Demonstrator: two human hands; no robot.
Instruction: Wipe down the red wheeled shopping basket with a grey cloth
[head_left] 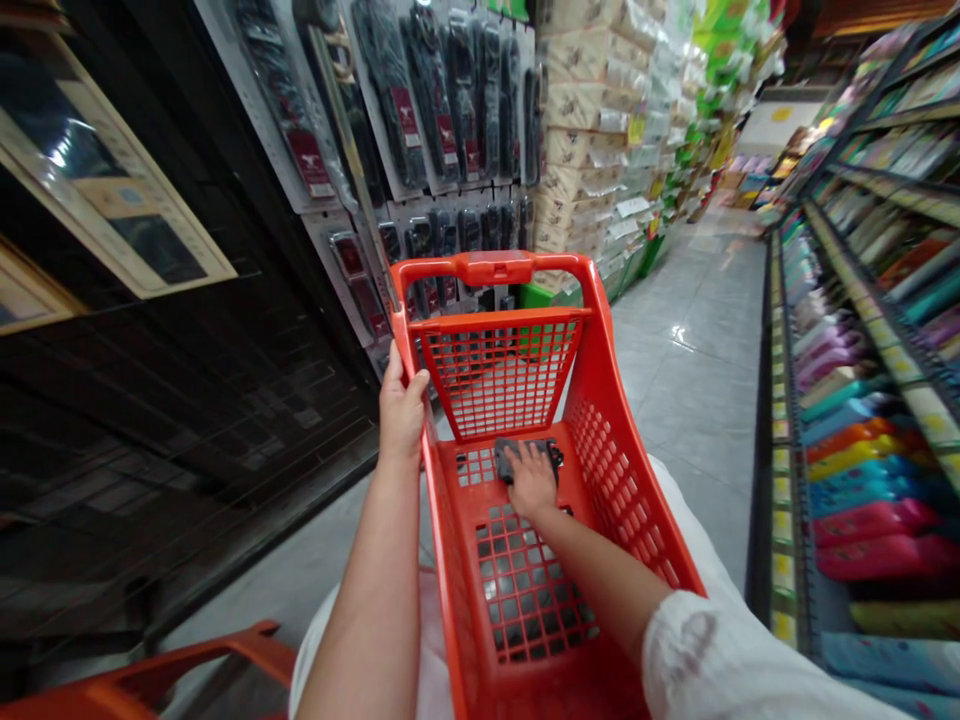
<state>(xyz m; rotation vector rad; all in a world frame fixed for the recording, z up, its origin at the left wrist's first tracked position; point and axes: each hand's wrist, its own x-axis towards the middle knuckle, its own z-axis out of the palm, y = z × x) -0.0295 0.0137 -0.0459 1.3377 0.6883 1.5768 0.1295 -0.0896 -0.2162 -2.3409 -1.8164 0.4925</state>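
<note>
A red plastic shopping basket (619, 430) with grid walls and a raised handle fills the middle of the view. My left hand (403, 408) is wrapped round its upper left rim, thumb on top. Inside, my right hand (532, 480) rests on a small dark grey item (505, 464) lying on the basket's floor near the far end. The fingers of that hand are spread over the item and hide part of it. What the item is cannot be made out.
Packaged belts (461, 100) hang behind the basket, beside stacked boxes (581, 180). Shelves of folded colourful goods (862, 470) line the right of a grey tiled aisle (690, 350). Framed panels (142, 200) hang at left. Another red basket (202, 665) shows at lower left.
</note>
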